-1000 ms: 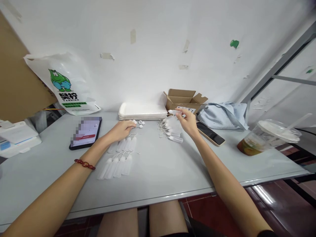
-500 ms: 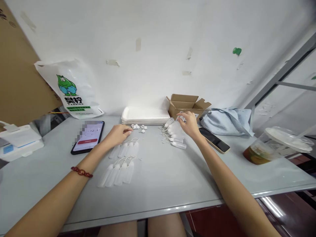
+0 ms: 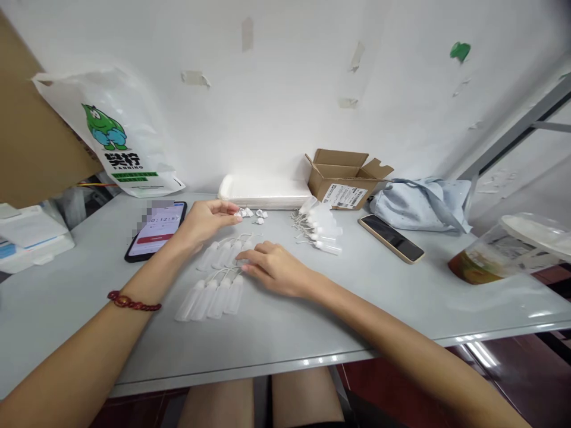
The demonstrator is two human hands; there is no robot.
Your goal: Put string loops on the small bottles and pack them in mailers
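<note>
My left hand [image 3: 209,221] is at the small white caps [image 3: 260,215] in front of the white tray stack. Its thumb and index finger close on a white cap [image 3: 241,214] at the pile's left edge. Palm down, my right hand [image 3: 276,268] is beside two rows of translucent squeeze bottles with thin white cords. Its slightly parted fingertips are at the right end of the back row [image 3: 219,255], just above the front row [image 3: 212,300]. No object shows between them. More such bottles [image 3: 319,229] lie in a pile to the right.
White trays [image 3: 267,193] are stacked against the wall, beside an open cardboard box [image 3: 341,184]. Two phones [image 3: 156,232] [image 3: 392,239] lie at left and right. A blue cloth bag [image 3: 414,205], a drink cup [image 3: 495,252] and a white plastic bag [image 3: 120,137] stand around.
My right hand has moved from the bottle pile at right, across to the rows at left. My left hand has shifted slightly up to the caps. The camera view has tilted down.
</note>
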